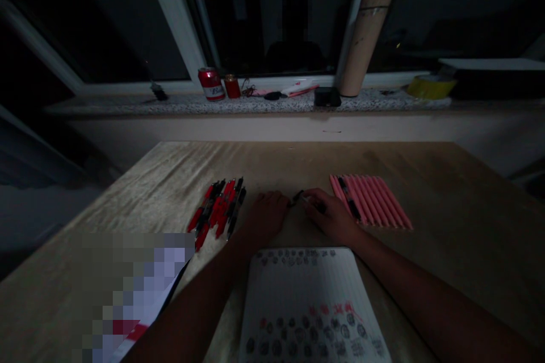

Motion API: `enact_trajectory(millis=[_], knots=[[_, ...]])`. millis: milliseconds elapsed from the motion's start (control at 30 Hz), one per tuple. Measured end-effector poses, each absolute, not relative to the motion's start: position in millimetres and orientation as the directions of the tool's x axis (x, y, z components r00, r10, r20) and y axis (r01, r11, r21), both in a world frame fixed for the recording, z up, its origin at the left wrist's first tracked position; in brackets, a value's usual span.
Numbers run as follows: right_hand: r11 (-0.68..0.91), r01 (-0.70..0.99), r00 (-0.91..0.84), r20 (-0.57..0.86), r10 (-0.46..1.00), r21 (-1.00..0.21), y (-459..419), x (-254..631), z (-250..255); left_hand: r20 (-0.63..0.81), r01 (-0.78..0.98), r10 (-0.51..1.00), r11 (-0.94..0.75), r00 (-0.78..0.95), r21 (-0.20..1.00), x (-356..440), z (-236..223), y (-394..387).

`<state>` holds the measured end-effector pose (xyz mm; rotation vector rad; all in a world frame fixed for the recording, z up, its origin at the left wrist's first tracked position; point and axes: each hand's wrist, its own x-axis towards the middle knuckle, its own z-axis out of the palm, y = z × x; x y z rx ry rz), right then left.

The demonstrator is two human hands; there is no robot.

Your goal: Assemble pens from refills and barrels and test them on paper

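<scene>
My left hand (269,211) rests palm down on the table, its fingers extended and nothing visible in them. Close to its fingertips lies a small dark curved piece (297,197), too dim to name. My right hand (334,216) is closed round what looks like a black pen (317,204), mostly hidden by the fingers. Left of my left hand is a cluster of red and black pens (218,210). Pink pencil-like sticks (374,201) lie in a row right of my right hand, with a black pen (349,199) among them. Below both hands is a lined notebook (310,289) with black and red scribbles.
The table (447,193) has a wrinkled, pale covering. A partly blurred white and red item (140,317) lies at the lower left. On the windowsill (264,106) stand a red can (211,84), a small red jar (232,86), a cardboard tube (366,42) and yellow tape (431,88).
</scene>
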<state>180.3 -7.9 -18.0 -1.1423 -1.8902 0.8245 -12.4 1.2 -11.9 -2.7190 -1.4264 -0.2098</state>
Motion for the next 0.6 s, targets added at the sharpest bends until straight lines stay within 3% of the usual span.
enact_trajectory(millis=[200,467,600], knots=[[0.382,0.401,-0.308,0.271,0.912,-0.833,-9,180,-17,0.161,0.824,0.813,-0.566,0.560,-0.011,-12,-11,0],[0.378,0.388,-0.282,0.283,0.917,-0.840,-8,179,-18,0.155,0.805,0.790,-0.573,0.593,-0.156,-8,0,-9],[0.364,0.379,-0.272,0.273,0.923,-0.851,-8,179,-18,0.128,0.758,0.748,-0.632,0.651,-0.163,-9,11,-8]])
